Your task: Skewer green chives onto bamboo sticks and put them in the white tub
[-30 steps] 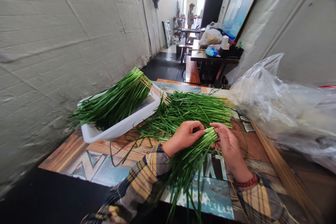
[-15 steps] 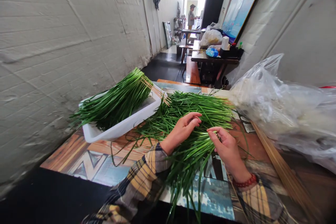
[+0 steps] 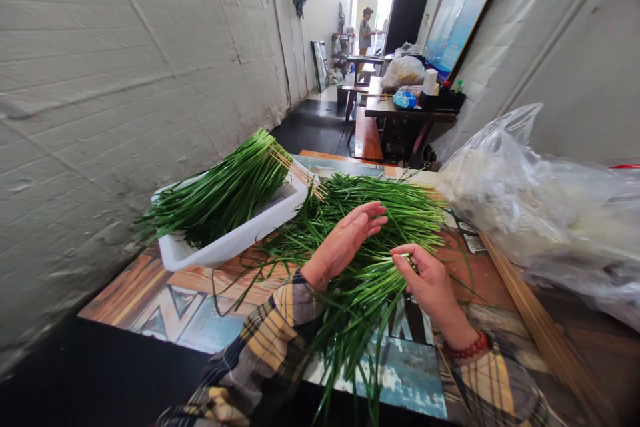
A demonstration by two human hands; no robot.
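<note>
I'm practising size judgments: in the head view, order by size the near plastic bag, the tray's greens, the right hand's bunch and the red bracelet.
1. Near plastic bag
2. Greens in the tray and bunch in the right hand: too alike to rank
3. Red bracelet

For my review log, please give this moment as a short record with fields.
Left hand: open, near the loose green pile
Right hand: pinches a green bunch by its pale ends
White tray: holds green stalks with skewers poking out
Right side: thin sticks, clear plastic bag
Background: person standing
</note>
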